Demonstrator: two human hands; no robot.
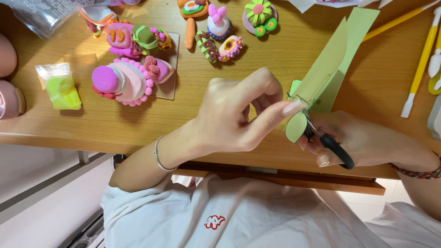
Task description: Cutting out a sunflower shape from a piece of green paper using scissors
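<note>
Two hands over desk — left hand (pixel 234 115) pinching green paper (pixel 321 78), right hand (pixel 363 142) gripping scissors (pixel 328 142)

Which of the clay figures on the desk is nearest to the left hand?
The pink layered clay cake with the beaded rim, just left of the left hand; the others sit farther back.

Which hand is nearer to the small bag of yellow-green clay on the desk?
Left. The left hand pinches the green paper, right of the clay bag; the right hand, holding scissors, is farther right.
</note>
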